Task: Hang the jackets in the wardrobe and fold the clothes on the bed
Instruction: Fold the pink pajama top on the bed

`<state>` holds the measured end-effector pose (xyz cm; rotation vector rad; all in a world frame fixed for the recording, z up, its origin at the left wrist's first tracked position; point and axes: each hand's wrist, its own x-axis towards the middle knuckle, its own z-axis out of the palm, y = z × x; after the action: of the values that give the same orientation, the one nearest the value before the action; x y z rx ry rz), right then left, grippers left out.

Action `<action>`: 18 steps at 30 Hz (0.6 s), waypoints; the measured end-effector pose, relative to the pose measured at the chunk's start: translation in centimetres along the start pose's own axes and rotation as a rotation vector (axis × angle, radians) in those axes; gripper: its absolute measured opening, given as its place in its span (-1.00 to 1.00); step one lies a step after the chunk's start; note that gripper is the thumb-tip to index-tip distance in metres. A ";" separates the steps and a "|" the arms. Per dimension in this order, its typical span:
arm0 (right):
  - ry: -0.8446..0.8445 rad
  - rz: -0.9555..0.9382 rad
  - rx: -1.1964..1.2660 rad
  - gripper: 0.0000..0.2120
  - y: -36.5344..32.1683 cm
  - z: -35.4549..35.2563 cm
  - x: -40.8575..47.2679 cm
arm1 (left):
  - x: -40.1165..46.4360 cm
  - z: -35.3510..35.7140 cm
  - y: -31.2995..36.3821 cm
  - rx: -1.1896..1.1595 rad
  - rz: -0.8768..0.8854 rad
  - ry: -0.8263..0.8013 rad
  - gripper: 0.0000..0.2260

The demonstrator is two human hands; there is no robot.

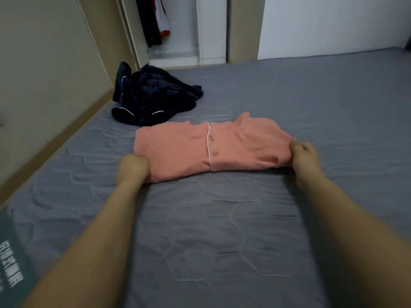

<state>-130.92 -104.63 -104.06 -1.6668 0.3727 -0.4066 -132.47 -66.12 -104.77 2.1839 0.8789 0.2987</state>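
Note:
A pink buttoned top with white piping lies flat across the grey bed, folded into a long strip. My left hand grips its near left corner with curled fingers. My right hand pinches its right end. Behind it, a dark navy garment with white piping lies crumpled near the bed's far left edge. The wardrobe stands open beyond the bed, with dark and red-white clothes hanging inside.
A beige wall runs along the bed's left side. A green label with white print sits at the near left corner of the mattress. A white wall stands behind the bed at the right.

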 end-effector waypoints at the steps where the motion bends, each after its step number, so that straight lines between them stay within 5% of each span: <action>1: 0.008 0.052 0.046 -0.78 -0.1 -0.5 -0.1 | 0.0 -0.4 -0.2 -0.094 -0.011 -0.008 -0.66; 6: -0.018 0.275 -0.115 -0.83 1.3 -3.2 0.6 | 0.1 -3.4 -3.9 -0.103 0.004 0.119 -0.56; 13: -0.234 0.309 -0.446 -0.64 0.9 -3.8 3.0 | -0.5 -3.2 -3.5 -0.032 -0.044 -0.137 -0.40; 18: -0.150 0.192 -0.679 -0.56 -0.3 -1.5 3.5 | 0.8 -0.7 -0.3 0.320 0.050 0.123 -0.35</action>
<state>-128.49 -107.55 -103.41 -2.2770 0.5957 0.0023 -132.32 -65.01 -104.61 2.5071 0.9968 0.3393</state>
